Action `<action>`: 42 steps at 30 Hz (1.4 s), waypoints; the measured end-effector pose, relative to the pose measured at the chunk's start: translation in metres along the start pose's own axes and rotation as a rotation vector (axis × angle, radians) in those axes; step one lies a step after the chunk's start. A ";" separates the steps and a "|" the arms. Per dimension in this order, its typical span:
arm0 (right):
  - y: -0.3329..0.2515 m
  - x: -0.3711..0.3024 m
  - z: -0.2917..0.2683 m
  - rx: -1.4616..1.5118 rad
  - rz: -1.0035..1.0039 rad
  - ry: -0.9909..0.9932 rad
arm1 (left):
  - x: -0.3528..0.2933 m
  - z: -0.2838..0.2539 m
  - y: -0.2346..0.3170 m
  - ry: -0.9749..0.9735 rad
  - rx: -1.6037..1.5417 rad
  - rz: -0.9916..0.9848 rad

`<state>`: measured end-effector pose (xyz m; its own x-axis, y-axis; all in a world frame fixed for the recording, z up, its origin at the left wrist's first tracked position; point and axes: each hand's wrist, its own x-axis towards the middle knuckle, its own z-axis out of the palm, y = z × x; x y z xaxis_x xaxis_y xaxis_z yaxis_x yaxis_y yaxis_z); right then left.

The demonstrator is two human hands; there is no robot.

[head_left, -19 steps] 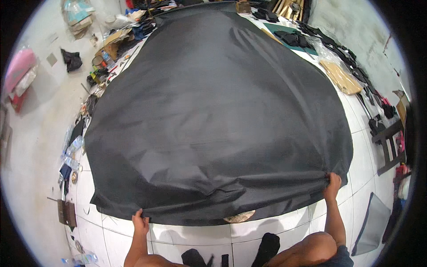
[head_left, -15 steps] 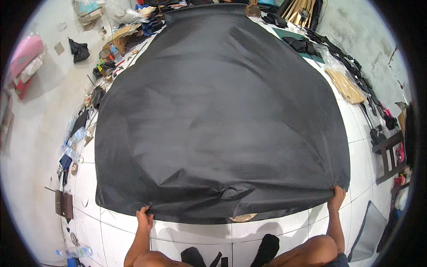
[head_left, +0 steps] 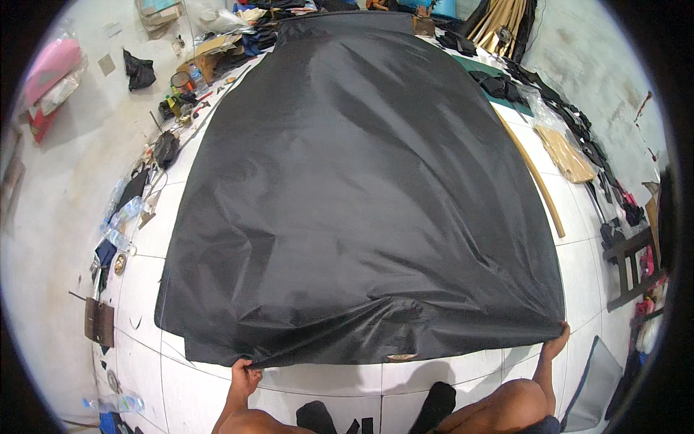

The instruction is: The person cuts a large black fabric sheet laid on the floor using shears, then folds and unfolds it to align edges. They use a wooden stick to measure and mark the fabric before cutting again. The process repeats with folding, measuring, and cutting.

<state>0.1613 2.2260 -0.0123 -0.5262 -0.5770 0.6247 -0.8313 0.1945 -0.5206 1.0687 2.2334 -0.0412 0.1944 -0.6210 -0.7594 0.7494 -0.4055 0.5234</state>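
Note:
A large sheet of black fabric [head_left: 347, 195] lies spread over the floor, wrinkled along its near side. My left hand [head_left: 246, 376] pinches its near edge left of the middle. At the near right corner, my right hand [head_left: 556, 342] grips the fabric, with folds running inward from that grip. Between the hands the edge sags and bunches up. A lower dark layer sticks out beyond the sheet at the near left corner. Part of a round brownish object [head_left: 402, 356] peeks out under the near edge; the rest is covered.
A long tan stick [head_left: 538, 177] lies along the sheet's right side. Beyond it are a tan plastic-wrapped package [head_left: 565, 153] and a dark slatted piece [head_left: 632, 269]. Plastic bottles [head_left: 123, 223] and clutter line the left wall. A grey sheet [head_left: 594, 387] rests at lower right.
Both hands have moved slightly nearer to me, pulling the black fabric along. Its left side has shifted rightward, baring the lower layer's corner. The tan stick on the right has come into sight.

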 end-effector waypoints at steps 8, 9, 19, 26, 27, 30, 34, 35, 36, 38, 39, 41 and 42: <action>0.013 0.049 0.020 0.779 0.606 0.262 | 0.018 -0.068 0.044 0.486 0.167 0.537; 0.001 0.041 0.026 0.606 0.557 0.215 | 0.013 -0.073 0.061 0.557 0.239 0.590; -0.064 -0.015 0.039 -0.043 0.063 -0.337 | -0.001 -0.048 0.179 0.826 -0.130 0.999; -0.096 0.016 0.072 -0.257 0.023 -0.343 | 0.025 -0.022 0.088 0.082 -0.125 0.441; -0.096 0.023 0.077 -0.319 0.071 -0.351 | 0.037 -0.016 0.078 0.119 -0.047 0.410; -0.073 0.054 0.067 -0.430 0.103 -0.357 | 0.065 0.023 0.045 0.197 0.098 0.363; -0.093 0.034 0.077 -0.420 0.017 -0.523 | 0.088 0.041 0.081 0.375 0.114 0.535; -0.117 0.021 0.086 -0.370 0.020 -0.596 | 0.089 0.028 0.103 0.442 0.122 0.591; -0.151 0.004 0.094 -0.310 0.029 -0.672 | 0.086 0.006 0.129 0.518 0.132 0.633; -0.181 -0.008 0.094 -0.259 0.017 -0.726 | 0.088 -0.010 0.148 0.625 0.133 0.662; -0.183 -0.014 0.093 -0.251 0.003 -0.718 | 0.090 -0.010 0.143 0.584 0.121 0.611; -0.171 -0.015 0.087 -0.262 -0.021 -0.689 | 0.075 0.009 0.132 0.501 0.105 0.504; -0.165 -0.009 0.093 -0.252 -0.034 -0.671 | 0.087 -0.014 0.133 0.346 0.092 0.463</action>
<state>0.3197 2.1253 0.0140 -0.3432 -0.9336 0.1029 -0.9039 0.2986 -0.3063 1.1943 2.1353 -0.0434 0.6954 -0.4983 -0.5178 0.4820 -0.2110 0.8504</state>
